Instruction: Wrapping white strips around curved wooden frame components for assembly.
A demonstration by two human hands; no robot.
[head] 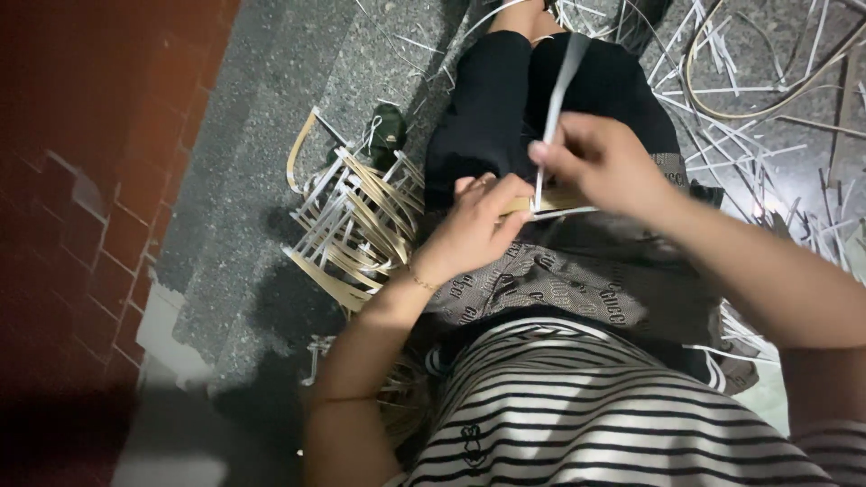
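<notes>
Bamboo strip (561,81), two hands (474,230)

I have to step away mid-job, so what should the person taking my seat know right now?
Left hand: gripping the flat tan strip on the lap.
Right hand: pinching a thin pale strip that runs upward, its lower end bent across the tan one.
Bundle of strips: on the floor by the left knee; loose strips lie scattered to the right.
Done: cannot tell. Left: most strips lie unused.

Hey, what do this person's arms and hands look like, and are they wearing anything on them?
Both forearms are bare. The left hand has a thin chain bracelet at the wrist; the right hand wears nothing visible. A black-and-white striped sleeve shows at the right upper arm.
</notes>
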